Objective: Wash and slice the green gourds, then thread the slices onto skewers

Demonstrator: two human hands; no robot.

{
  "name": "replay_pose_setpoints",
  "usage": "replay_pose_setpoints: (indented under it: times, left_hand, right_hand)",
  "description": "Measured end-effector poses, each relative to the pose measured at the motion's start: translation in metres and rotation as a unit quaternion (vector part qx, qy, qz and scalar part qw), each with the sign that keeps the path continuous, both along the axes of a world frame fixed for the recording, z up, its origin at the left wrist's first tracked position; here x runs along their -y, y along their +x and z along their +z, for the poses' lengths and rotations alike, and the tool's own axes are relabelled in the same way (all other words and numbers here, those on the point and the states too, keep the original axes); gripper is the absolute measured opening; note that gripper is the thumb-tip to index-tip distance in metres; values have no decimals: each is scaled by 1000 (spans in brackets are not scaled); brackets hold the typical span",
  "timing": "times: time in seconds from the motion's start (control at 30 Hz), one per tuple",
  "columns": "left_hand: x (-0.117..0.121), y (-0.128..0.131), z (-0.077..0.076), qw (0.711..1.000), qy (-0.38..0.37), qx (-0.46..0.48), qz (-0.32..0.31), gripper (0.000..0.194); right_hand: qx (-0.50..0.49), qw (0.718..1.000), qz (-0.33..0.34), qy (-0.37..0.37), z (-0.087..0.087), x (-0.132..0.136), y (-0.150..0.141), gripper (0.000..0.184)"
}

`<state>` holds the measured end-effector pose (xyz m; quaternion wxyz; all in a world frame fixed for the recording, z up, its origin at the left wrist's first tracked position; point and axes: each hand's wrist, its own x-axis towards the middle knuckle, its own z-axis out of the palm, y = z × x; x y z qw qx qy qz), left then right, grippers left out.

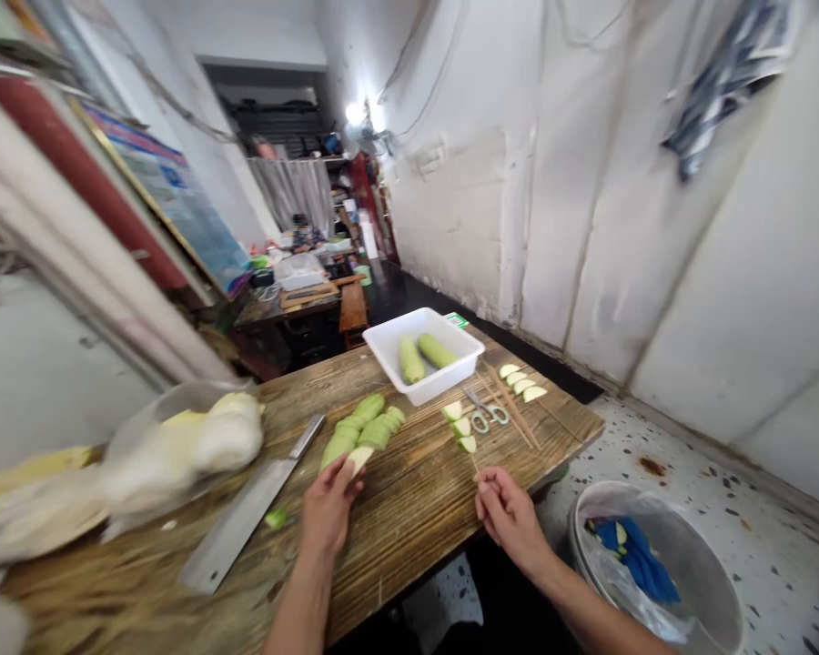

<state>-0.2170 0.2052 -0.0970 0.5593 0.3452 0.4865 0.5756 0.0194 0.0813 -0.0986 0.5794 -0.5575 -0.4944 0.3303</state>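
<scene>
My left hand (328,502) pinches a pale zucchini slice (360,458) at the near end of a pile of cut zucchini (363,426). In my right hand (510,511) is the lower end of a thin wooden skewer (476,466), its fingers closed round it. Several zucchini pieces (461,428) are threaded along the upper part of that skewer, which points away from me. A cleaver (246,514) lies left of my left hand, with a small green zucchini end (277,518) beside its blade. Scissors (486,415) with pale green handles rest beyond the skewered pieces.
A white plastic tray (429,387) holds two whole zucchini at the table's far side. Bare skewers (511,409) and another loaded skewer (522,382) lie at the right. Blurred white bags (197,441) stand at the left. A lined bin (710,569) is on the floor, lower right.
</scene>
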Motion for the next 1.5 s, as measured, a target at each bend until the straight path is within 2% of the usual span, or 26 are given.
replay_pose_setpoints:
  times: [0.1,0.2,0.27,0.33,0.4,0.47,0.5,0.57,0.67,0.73,0.8,0.87,0.93,1.03,1.13,1.23,1.37,1.43,1.5]
  left_hand:
    - [2,0,13,992,-30,122,-1,24]
    - [1,-2,21,979,-53,197,-4,17]
    - [2,-5,22,981,-55,188,-1,18]
    - [2,-8,19,996,-29,79,6,21]
    - [2,-11,13,992,26,-120,14,23]
    - [2,-15,7,947,79,-311,6,21]
    - [1,-17,3,922,97,-375,-7,21]
    - [0,-19,-3,890,110,-440,-41,24]
    - [0,-20,-9,879,117,-458,-58,26]
    - [2,-19,-11,890,117,-436,-60,27]
    - [5,-18,-11,926,87,-363,-63,31]
    - [9,-17,-9,973,26,-223,-50,33]
    - [16,-14,-4,998,-34,-47,-25,26]
    - [25,-12,6,986,-79,145,-19,15]
    - [29,-12,14,965,-105,238,-43,17]
    - [29,-16,18,963,-76,244,-84,27]
    - [20,-24,30,990,-16,90,-106,52]
    - [13,-27,38,993,6,35,-117,48]
    - [5,-29,45,989,16,35,-143,38]
  right_hand:
    - [50,996,67,-18,-4,-3,-27,29]
    - [137,987,79,38,-12,-8,-43,27]
    - [186,975,80,91,-17,-11,-49,26]
    - [223,962,74,142,-20,-14,-52,25]
    - [249,950,46,182,-21,-19,-51,25]
    - [265,942,-8,206,-19,-26,-47,24]
    - [269,939,-42,211,-16,-30,-43,23]
    - [262,937,-103,208,-6,-39,-33,23]
    - [204,950,-150,184,11,-49,-17,23]
    - [155,959,-157,177,22,-50,-9,22]
    - [124,966,-144,174,29,-46,-6,18]
    - [112,976,-111,152,30,-36,-10,15]
    - [106,987,-53,109,25,-22,-21,17]
    - [83,994,55,52,10,-1,-43,21]
    - [68,990,122,29,-7,13,-57,25]
    - [92,987,131,26,-16,14,-60,29]
    - [176,974,128,58,-16,2,-52,29]
    - [220,963,122,95,-14,-7,-49,28]
    - [250,952,118,134,-16,-14,-46,27]
